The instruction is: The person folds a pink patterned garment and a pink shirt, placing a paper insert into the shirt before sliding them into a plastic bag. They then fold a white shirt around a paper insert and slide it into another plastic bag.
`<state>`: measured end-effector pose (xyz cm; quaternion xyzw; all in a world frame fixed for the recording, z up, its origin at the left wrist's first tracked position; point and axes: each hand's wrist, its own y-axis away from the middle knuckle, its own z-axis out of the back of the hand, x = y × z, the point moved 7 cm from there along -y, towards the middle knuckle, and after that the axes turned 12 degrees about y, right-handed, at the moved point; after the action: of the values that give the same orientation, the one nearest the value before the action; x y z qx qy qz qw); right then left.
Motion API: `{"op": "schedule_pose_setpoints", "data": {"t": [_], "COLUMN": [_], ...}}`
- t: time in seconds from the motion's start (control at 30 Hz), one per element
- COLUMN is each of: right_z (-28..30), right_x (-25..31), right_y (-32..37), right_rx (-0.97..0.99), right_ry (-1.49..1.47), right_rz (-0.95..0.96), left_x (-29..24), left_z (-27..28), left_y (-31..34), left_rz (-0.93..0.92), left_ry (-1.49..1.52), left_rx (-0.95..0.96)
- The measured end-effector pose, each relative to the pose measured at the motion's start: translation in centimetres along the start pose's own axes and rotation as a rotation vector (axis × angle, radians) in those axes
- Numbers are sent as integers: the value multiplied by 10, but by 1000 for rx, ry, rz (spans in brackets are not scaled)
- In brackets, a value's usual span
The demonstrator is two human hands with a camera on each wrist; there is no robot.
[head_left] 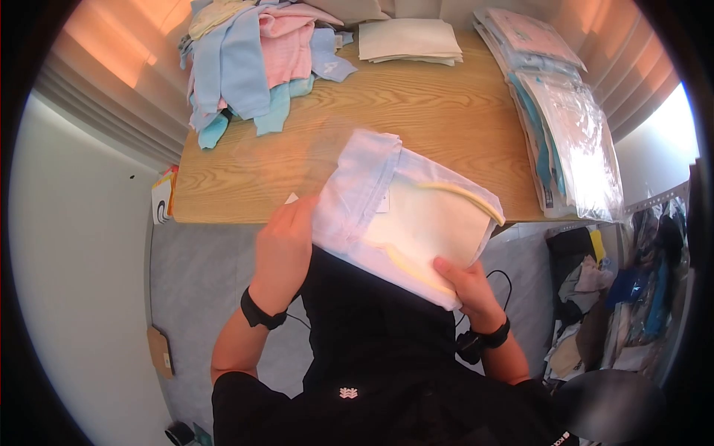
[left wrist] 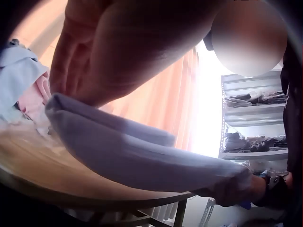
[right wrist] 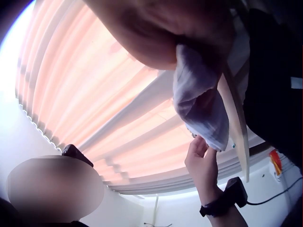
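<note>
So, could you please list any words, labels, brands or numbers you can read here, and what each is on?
No text is readable.
White tag on the folded garment: too small to read.
White emblem on the black shirt: a sign without letters.
Labels on the bagged garments: blurred.
Card beside the table: dark mark, unreadable.

Right hand (head_left: 465, 286) fingers hidden under garment (head_left: 416, 215).

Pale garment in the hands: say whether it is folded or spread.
Folded: the pale garment is a compact layered rectangle, left hand and right hand gripping opposite edges.
</note>
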<state>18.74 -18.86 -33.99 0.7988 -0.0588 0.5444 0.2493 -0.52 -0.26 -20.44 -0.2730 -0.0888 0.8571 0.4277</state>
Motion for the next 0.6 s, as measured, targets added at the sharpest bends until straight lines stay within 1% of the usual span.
{"op": "schedule_pose_setpoints", "data": {"t": [0.07, 0.17, 0.37, 0.47, 0.53, 0.6], "right_z": [-6, -17, -38, -46, -46, -44], "right_x": [-3, -7, -19, -15, -17, -19], "right_y": [3, 7, 6, 8, 8, 8], "right_rx": [-22, -48, -80, -83, -88, -83], "right_ry": [-6, -28, -87, -106, -100, -118], "right_rz": [-1, 5, -3, -29, -59, -47], "left_x": [-11, -23, -33, -27, -18, -4], "left_z": [0, -7, -17, -15, -10, -4], "left_y": [3, 6, 7, 4, 4, 7], "left_rz": [-82, -155, -174, -198, -161, -98], "left_ry": [-10, -46, -41, -28, -100, -134], "left_rx": [-8, 10, 29, -37, -110, -167]}}
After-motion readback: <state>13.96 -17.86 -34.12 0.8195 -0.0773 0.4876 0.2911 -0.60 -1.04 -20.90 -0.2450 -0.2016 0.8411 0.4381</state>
